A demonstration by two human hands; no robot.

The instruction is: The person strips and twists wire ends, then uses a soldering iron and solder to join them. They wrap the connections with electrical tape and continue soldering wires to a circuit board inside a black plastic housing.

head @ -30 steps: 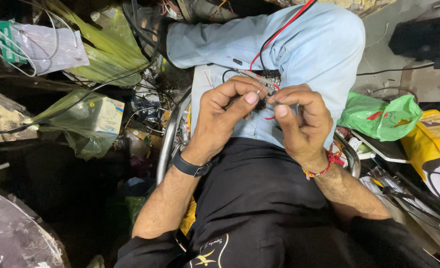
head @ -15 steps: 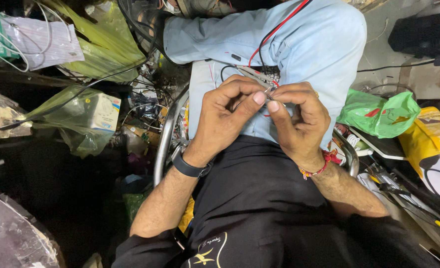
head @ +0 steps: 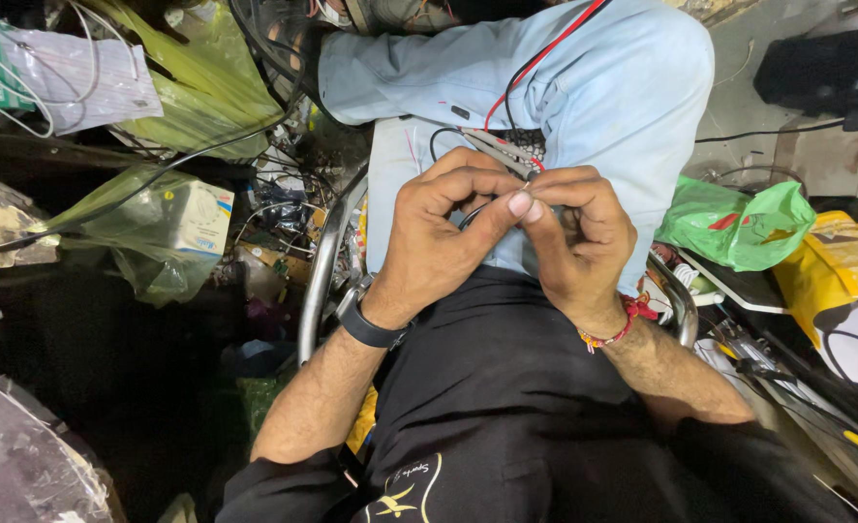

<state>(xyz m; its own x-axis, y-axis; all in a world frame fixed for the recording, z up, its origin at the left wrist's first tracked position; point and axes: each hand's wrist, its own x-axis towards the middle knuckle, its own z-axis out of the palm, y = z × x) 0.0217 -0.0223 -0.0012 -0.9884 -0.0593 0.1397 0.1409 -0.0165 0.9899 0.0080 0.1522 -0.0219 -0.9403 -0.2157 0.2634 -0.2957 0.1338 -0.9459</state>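
My left hand (head: 444, 237) and my right hand (head: 574, 242) meet over my lap, thumbs and fingertips pressed together on a thin dark wire (head: 477, 211). The wire's bare tip is pinched between them. Just beyond my fingers lies a small grey part with red and black wires (head: 536, 82) that run up across the light blue trouser leg (head: 603, 107). A black band sits on my left wrist and a red thread on my right wrist.
A chrome chair frame (head: 321, 276) curves beside my left forearm. On the left are green plastic bags (head: 148, 237), a small white box and loose cables. At the right lie a green bag (head: 739, 225), a yellow bag (head: 841, 276) and black devices.
My two hands have closed in tighter around the wire and shifted slightly; the fingertips now meet at one point. The view has drifted a little.
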